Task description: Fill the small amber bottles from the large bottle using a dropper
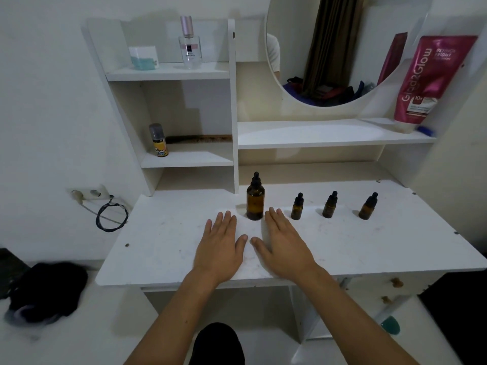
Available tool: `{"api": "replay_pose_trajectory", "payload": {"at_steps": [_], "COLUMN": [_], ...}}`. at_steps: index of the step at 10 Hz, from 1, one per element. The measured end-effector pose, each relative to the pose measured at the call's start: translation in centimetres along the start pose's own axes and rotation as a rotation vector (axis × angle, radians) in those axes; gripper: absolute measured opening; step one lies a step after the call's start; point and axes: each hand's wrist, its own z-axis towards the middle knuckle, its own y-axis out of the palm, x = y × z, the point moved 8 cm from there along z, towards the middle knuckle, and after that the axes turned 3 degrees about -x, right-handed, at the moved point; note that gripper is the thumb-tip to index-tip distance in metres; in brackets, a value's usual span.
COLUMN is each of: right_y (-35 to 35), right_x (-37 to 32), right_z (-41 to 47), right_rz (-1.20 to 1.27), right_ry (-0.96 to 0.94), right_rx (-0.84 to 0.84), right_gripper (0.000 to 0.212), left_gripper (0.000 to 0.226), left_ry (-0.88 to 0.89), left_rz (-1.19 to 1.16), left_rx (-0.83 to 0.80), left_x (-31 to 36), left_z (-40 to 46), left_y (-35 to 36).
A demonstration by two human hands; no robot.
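Flat and empty, both hands, left hand (220, 248) and right hand (283, 246), flank the large bottle (255, 200); a mirror (329, 48) hangs behind.

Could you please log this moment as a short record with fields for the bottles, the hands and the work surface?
surface: white desk
large amber bottle: upright, dropper cap on, beyond the gap between the two hands
small amber bottles: three in a row to its right, near, middle, far; all capped
left hand: flat on the desk, fingers straight, holding nothing
right hand: flat on the desk, fingers straight, holding nothing
progress: no cap off, filling not begun
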Motion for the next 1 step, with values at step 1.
{"api": "replay_pose_trajectory", "payload": {"at_steps": [1], "right_y": [0.22], "right_x": [-0.13], "right_z": [0.01], "right_rz": [-0.088], "right_ry": [-0.014], "right_rx": [-0.026], "right_gripper": [0.079], "left_gripper": [0.084], "left_ry": [0.012], "left_rz": [0.049], "left_rx": [-0.043], "left_x": [0.01], "left_z": [-0.31], "left_y": [0.37]}}
